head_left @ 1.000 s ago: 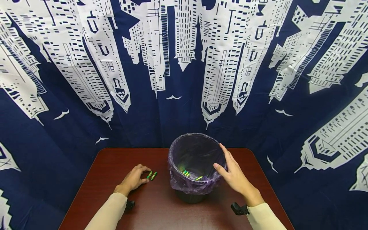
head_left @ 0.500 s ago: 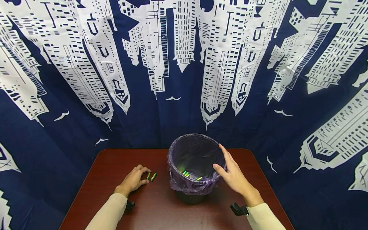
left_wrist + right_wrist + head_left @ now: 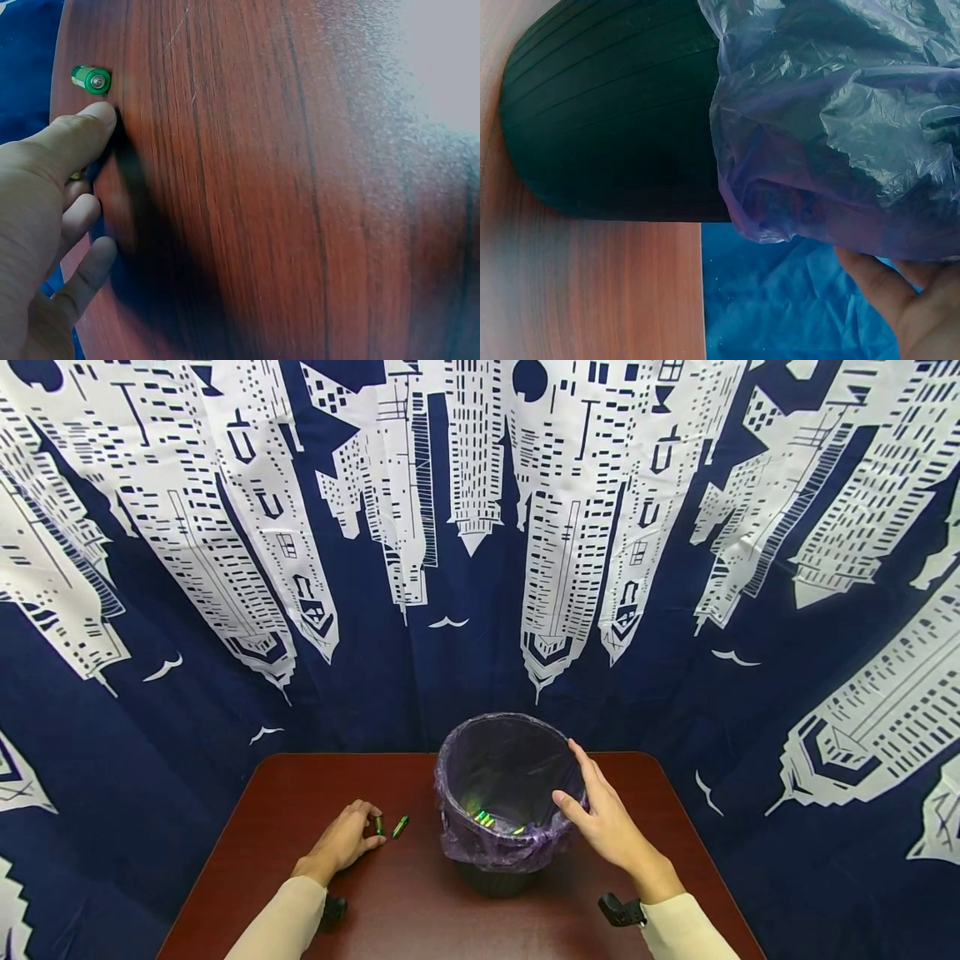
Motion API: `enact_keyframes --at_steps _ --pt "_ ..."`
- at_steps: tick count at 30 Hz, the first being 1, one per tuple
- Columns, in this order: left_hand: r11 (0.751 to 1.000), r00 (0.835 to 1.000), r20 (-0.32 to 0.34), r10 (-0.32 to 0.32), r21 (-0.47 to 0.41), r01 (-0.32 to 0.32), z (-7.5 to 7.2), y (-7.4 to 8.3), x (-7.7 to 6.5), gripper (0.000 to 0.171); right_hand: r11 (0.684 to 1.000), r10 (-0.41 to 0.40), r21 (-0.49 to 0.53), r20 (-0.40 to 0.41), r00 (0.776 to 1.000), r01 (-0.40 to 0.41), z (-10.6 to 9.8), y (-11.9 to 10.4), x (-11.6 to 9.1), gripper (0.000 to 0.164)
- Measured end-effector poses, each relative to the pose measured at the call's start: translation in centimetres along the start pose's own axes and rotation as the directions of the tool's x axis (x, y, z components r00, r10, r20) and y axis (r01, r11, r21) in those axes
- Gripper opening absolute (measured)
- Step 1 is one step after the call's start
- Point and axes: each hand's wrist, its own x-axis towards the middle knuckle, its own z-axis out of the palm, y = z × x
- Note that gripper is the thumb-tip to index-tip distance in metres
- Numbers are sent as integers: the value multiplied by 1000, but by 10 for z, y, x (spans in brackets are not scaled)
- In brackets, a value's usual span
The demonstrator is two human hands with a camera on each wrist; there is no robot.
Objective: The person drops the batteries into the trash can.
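In the head view my left hand point(image 3: 347, 839) pinches a green-yellow battery point(image 3: 378, 825) between thumb and fingertips, at the table's left. A second battery point(image 3: 401, 826) lies just to the right of that hand. The left wrist view has the loose battery point(image 3: 93, 79) end-on past the thumb, while the pinched one is mostly hidden behind the fingers. At the right side of a dark bin lined with a purple bag point(image 3: 480, 852), my right hand point(image 3: 611, 822) rests against the rim with its fingers extended. Several batteries point(image 3: 484, 819) lie inside the bin.
The bin's dark ribbed body point(image 3: 615, 127) stands on the reddish-brown wooden table point(image 3: 405, 918). Behind the table hangs a navy curtain point(image 3: 360, 693) with white buildings printed on it. A black wrist camera point(image 3: 621, 910) sits on the right wrist.
My left hand has drawn slightly left and toward me, and the nearer battery has moved with it, away from the other one. The right hand stays at the bin's rim.
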Motion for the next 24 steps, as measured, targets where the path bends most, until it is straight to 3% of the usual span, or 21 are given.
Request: enact_keyframes --at_steps 7,16,24 --pt "999 998 -62 7 -44 -10 -2 -1 0 43 1000 8 -1 0 1000 -8 -1 0 -1 91" --pt "997 995 -95 -21 -74 14 -17 3 -2 42 1000 5 -6 -5 1000 -5 0 -1 -2 90" --pt "995 987 -160 4 -93 -19 -30 12 1 44 1000 -3 5 -17 1000 3 0 -1 -2 89"
